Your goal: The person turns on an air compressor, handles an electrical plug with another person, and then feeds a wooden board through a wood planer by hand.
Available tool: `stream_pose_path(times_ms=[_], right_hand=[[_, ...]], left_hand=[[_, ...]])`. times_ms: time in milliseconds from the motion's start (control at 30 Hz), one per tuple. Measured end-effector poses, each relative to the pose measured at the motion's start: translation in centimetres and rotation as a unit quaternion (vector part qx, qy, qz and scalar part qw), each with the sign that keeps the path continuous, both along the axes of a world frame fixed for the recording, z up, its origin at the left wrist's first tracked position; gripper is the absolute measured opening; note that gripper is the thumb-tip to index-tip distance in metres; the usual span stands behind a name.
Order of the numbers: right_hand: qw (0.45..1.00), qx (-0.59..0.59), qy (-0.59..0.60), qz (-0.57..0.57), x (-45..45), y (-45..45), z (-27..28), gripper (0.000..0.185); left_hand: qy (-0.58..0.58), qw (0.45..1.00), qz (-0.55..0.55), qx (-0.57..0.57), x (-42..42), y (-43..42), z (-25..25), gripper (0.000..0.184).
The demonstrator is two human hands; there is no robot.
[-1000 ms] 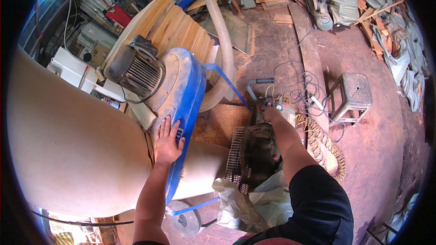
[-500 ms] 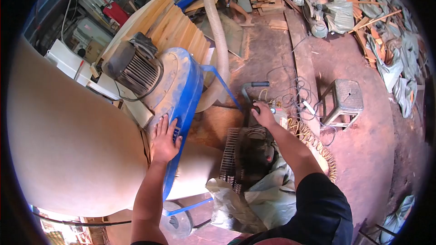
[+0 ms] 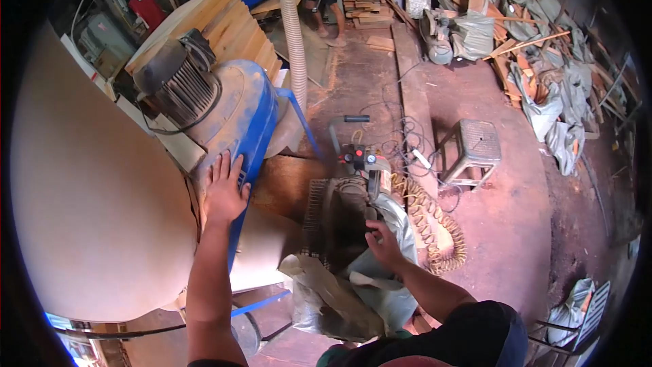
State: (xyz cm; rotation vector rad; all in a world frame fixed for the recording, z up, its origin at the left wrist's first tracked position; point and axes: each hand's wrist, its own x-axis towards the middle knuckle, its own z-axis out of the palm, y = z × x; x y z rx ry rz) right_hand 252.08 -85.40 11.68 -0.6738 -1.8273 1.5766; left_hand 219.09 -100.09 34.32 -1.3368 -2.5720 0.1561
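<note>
My left hand (image 3: 225,189) lies flat with fingers spread on the dusty blue blower housing (image 3: 258,137) of a dust collector. A dark finned motor (image 3: 178,88) sits on top of that housing, and a large pale bag (image 3: 102,211) bulges to its left. My right hand (image 3: 385,243) is beside the dark, dirty body of an air compressor (image 3: 346,221), fingers apart and slightly bent, with nothing visible in it. I cannot tell whether its fingertips touch the compressor. Farther along the compressor are a red knob with gauges (image 3: 358,158) and a handle with a black grip (image 3: 356,119).
Crumpled sacks (image 3: 333,299) lie against the compressor's near side. A coiled yellow hose (image 3: 435,231) and tangled cables (image 3: 414,136) are to its right, near a metal stool (image 3: 472,149). Wood scraps (image 3: 523,61) pile up behind. Another person's legs (image 3: 329,17) are at the back.
My right hand has left the compressor's gauge area and come back toward me, opening. My left hand stays on the blue housing. The whole view has shifted, so the scene appears farther left.
</note>
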Motion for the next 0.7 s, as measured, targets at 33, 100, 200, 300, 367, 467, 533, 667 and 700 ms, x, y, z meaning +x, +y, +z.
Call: stream_pose_path(times_ms=[33,100,200,300,367,467,533,667,700], right_hand=[[1.000,0.010,-0.019,-0.003,0.2,0.5,0.2,0.032],[0.999,-0.004,-0.040,-0.021,0.6,0.8,1.8,0.032],[0.998,0.019,0.008,-0.060,2.2,-0.4,6.5,0.033],[0.989,0.096,0.056,-0.096,5.6,-3.1,6.9,0.034],[0.990,0.084,0.019,-0.113,9.1,-7.2,7.5,0.035],[0.989,0.048,-0.055,-0.131,15.1,-14.5,8.0,0.038],[0.977,0.075,-0.175,-0.092,19.1,-19.8,8.1,0.040],[0.961,-0.036,-0.264,-0.068,27.1,-28.0,8.5,0.047],[0.954,0.067,-0.287,-0.050,28.8,-29.0,8.9,0.048]], left_hand=[[-0.001,1.000,0.001,0.000,0.1,-0.1,0.0,0.068],[-0.001,1.000,-0.005,0.009,-0.2,-0.4,-0.4,0.068],[-0.005,1.000,-0.012,0.018,-0.1,-0.5,-0.3,0.069],[0.001,1.000,-0.009,0.028,-0.3,-1.2,-0.8,0.067],[-0.004,0.999,-0.011,0.031,-0.5,-1.4,-1.1,0.065],[-0.010,0.993,-0.021,0.113,-0.6,-1.7,-2.0,0.058],[-0.062,0.977,-0.015,0.202,2.1,-1.6,-2.1,0.057],[-0.278,0.847,-0.251,0.377,11.4,-0.2,-11.0,0.049],[-0.241,0.858,-0.273,0.363,17.8,-2.6,-10.5,0.048]])
